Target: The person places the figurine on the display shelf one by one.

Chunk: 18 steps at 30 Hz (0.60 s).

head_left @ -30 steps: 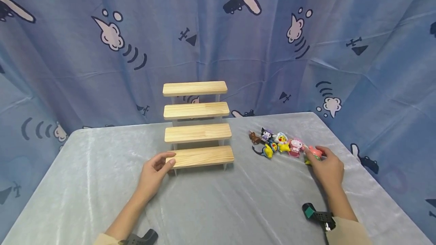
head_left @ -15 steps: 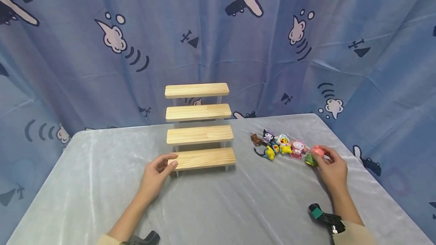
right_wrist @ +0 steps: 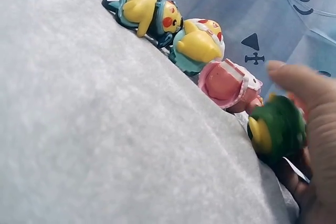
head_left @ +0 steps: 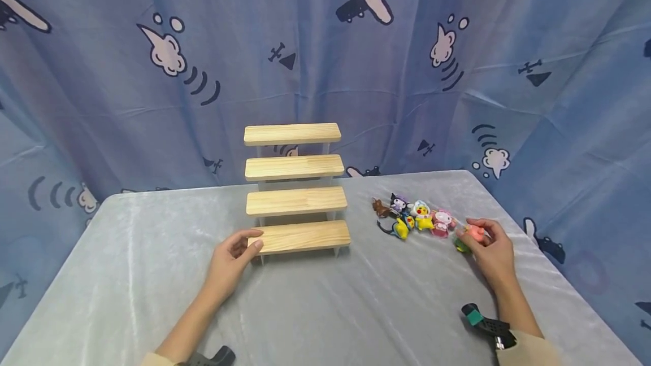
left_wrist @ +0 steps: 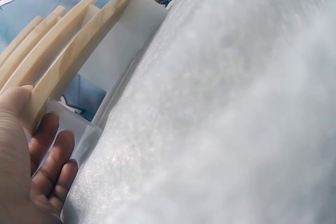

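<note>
A four-tier display stand with pale wooden steps (head_left: 295, 202) and clear side supports stands at the middle back. My left hand (head_left: 230, 261) grips the left end of its lowest step (head_left: 305, 236), thumb on top and fingers beneath, as the left wrist view shows. At the right, my right hand (head_left: 494, 253) holds a small green and coral-pink figurine (head_left: 475, 233) between thumb and fingers. In the right wrist view the figurine's green side (right_wrist: 281, 129) with a yellow part faces the camera, slightly blurred; its far side is hidden by the hand.
Left of the right hand lie several figurines: a pink one (head_left: 442, 222), a yellow one in a white hood (head_left: 422, 216), a yellow one with a dark tail (head_left: 401, 227), a purple-black one (head_left: 399, 203) and a brown one (head_left: 380, 208). A blue curtain (head_left: 305, 44) hangs behind the table.
The green and coral-pink figurine has turned and shifted slightly in my right hand, which moved a little. My left hand keeps its grip on the lowest step; the head view sways slightly.
</note>
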Each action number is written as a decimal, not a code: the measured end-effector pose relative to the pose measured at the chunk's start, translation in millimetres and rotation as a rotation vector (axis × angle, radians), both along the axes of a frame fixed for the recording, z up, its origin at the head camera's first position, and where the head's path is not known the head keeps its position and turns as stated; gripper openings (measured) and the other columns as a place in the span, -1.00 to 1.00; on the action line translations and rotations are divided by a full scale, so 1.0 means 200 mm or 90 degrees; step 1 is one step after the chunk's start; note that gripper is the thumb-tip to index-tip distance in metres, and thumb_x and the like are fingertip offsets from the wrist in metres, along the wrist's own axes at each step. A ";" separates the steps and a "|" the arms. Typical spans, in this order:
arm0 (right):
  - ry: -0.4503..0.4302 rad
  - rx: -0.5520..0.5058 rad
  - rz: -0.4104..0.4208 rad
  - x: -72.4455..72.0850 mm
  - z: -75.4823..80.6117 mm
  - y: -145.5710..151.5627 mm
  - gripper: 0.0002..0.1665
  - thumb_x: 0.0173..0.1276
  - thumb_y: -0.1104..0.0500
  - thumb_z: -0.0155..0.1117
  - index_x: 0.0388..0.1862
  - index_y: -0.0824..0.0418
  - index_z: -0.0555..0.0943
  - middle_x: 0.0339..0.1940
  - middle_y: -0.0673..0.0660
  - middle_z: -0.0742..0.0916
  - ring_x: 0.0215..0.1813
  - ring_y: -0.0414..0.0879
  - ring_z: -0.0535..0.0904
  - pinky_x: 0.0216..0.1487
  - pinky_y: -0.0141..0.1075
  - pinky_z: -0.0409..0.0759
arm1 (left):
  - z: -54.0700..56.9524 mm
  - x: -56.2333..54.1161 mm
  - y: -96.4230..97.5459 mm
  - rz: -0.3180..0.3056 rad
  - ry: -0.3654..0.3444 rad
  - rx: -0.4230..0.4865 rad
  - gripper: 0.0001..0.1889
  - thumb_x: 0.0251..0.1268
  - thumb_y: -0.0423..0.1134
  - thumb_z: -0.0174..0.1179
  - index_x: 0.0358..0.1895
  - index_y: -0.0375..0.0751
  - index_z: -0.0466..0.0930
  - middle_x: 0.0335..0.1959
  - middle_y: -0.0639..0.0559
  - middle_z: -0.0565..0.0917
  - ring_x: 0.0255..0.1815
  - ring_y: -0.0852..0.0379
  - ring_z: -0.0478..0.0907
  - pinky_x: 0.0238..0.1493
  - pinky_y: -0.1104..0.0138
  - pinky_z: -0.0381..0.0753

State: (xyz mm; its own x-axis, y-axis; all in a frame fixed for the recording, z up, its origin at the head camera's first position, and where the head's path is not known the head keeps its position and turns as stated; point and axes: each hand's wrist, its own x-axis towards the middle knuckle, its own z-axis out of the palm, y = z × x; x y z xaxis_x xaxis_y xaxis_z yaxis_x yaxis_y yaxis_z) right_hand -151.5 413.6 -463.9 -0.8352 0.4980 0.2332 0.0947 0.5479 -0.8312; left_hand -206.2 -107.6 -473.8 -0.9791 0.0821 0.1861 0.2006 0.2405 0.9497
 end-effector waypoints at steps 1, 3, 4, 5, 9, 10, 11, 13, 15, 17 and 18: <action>-0.004 0.012 -0.004 0.00 0.00 0.00 -0.46 0.35 0.05 0.44 0.17 0.26 0.49 -0.04 -0.50 0.51 -0.05 -0.61 0.42 -0.09 -0.80 0.38 | 0.00 0.00 0.00 0.001 0.001 -0.001 -0.74 0.35 -0.15 0.34 0.02 -0.14 0.71 -0.45 -0.01 0.63 -0.50 0.22 0.50 -0.50 0.43 0.43; -0.011 0.030 -0.011 -0.01 -0.01 0.01 -0.42 0.32 -0.01 0.47 0.17 0.26 0.53 -0.03 -0.51 0.51 -0.03 -0.60 0.39 -0.09 -0.79 0.33 | 0.00 0.00 0.00 -0.001 0.000 0.004 -0.74 0.35 -0.14 0.34 0.03 -0.13 0.71 -0.44 0.01 0.64 -0.48 0.23 0.51 -0.48 0.43 0.45; -0.013 0.036 -0.010 -0.01 -0.01 0.01 -0.40 0.31 -0.02 0.47 0.19 0.26 0.54 -0.01 -0.50 0.52 -0.02 -0.59 0.37 -0.09 -0.78 0.32 | 0.00 0.00 0.00 -0.001 0.001 0.004 -0.73 0.35 -0.14 0.34 0.03 -0.14 0.70 -0.43 0.02 0.64 -0.48 0.24 0.51 -0.47 0.43 0.46; -0.016 0.035 -0.008 -0.01 -0.01 0.02 -0.39 0.30 -0.03 0.48 0.20 0.26 0.55 0.03 -0.48 0.54 -0.01 -0.60 0.36 -0.09 -0.79 0.32 | 0.00 0.01 0.00 -0.001 0.002 0.005 -0.73 0.35 -0.15 0.34 0.04 -0.15 0.70 -0.43 0.03 0.64 -0.48 0.25 0.51 -0.46 0.43 0.47; -0.012 0.031 0.001 -0.01 -0.01 0.01 -0.38 0.27 0.00 0.52 0.22 0.26 0.59 0.14 -0.37 0.54 0.03 -0.62 0.33 -0.05 -0.80 0.30 | 0.01 0.01 -0.01 -0.005 0.010 0.007 -0.74 0.36 -0.16 0.33 0.03 -0.16 0.70 -0.44 0.08 0.62 -0.48 0.27 0.50 -0.45 0.44 0.48; -0.009 0.032 0.002 -0.01 -0.01 0.00 -0.38 0.26 0.01 0.52 0.22 0.26 0.60 0.14 -0.36 0.53 0.04 -0.61 0.32 -0.05 -0.79 0.31 | 0.01 0.01 -0.01 -0.005 0.013 0.007 -0.74 0.36 -0.16 0.33 0.03 -0.16 0.70 -0.44 0.09 0.61 -0.49 0.29 0.48 -0.46 0.44 0.47; -0.006 0.036 0.004 -0.01 -0.01 0.00 -0.39 0.26 0.01 0.53 0.21 0.25 0.62 0.13 -0.37 0.51 0.04 -0.59 0.31 -0.05 -0.77 0.30 | 0.01 0.01 -0.02 -0.005 0.015 0.009 -0.75 0.36 -0.16 0.33 0.02 -0.14 0.71 -0.46 0.10 0.60 -0.50 0.29 0.46 -0.47 0.44 0.46; 0.000 0.049 0.009 -0.01 -0.01 0.00 -0.41 0.26 0.04 0.53 0.21 0.25 0.63 0.05 -0.40 0.45 0.02 -0.54 0.31 -0.07 -0.74 0.32 | 0.00 0.01 -0.02 -0.007 0.021 0.009 -0.76 0.36 -0.17 0.33 0.02 -0.14 0.71 -0.49 0.10 0.56 -0.54 0.30 0.42 -0.50 0.44 0.44; -0.002 0.063 0.016 0.00 -0.02 0.01 -0.40 0.26 0.04 0.52 0.23 0.23 0.64 -0.02 -0.44 0.41 -0.03 -0.48 0.32 -0.12 -0.70 0.32 | 0.00 0.00 -0.02 -0.009 0.025 0.008 -0.76 0.36 -0.16 0.33 0.01 -0.13 0.71 -0.51 0.10 0.52 -0.57 0.32 0.37 -0.53 0.44 0.41; -0.009 0.074 0.018 0.00 -0.02 0.01 -0.39 0.28 0.02 0.50 0.27 0.21 0.62 -0.06 -0.46 0.41 -0.09 -0.43 0.35 -0.16 -0.69 0.33 | 0.00 0.00 -0.01 -0.014 0.028 0.008 -0.76 0.36 -0.16 0.33 0.01 -0.13 0.71 -0.53 0.10 0.49 -0.58 0.32 0.34 -0.54 0.43 0.39; -0.016 0.078 0.016 0.01 -0.01 0.02 -0.37 0.29 0.00 0.49 0.29 0.19 0.61 -0.08 -0.47 0.41 -0.12 -0.41 0.36 -0.17 -0.69 0.34 | 0.00 0.00 -0.01 -0.016 0.028 0.009 -0.76 0.37 -0.16 0.33 0.01 -0.13 0.71 -0.53 0.09 0.48 -0.58 0.31 0.34 -0.54 0.43 0.39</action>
State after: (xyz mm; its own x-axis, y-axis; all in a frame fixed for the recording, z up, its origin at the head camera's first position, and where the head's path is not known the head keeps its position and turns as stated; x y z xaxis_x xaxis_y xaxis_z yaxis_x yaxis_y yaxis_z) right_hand -150.5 417.7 -466.7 -0.8534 0.4460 0.2699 0.0995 0.6475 -0.7555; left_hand -206.0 -109.8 -474.7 -0.9677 0.1042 0.2295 0.2475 0.2219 0.9431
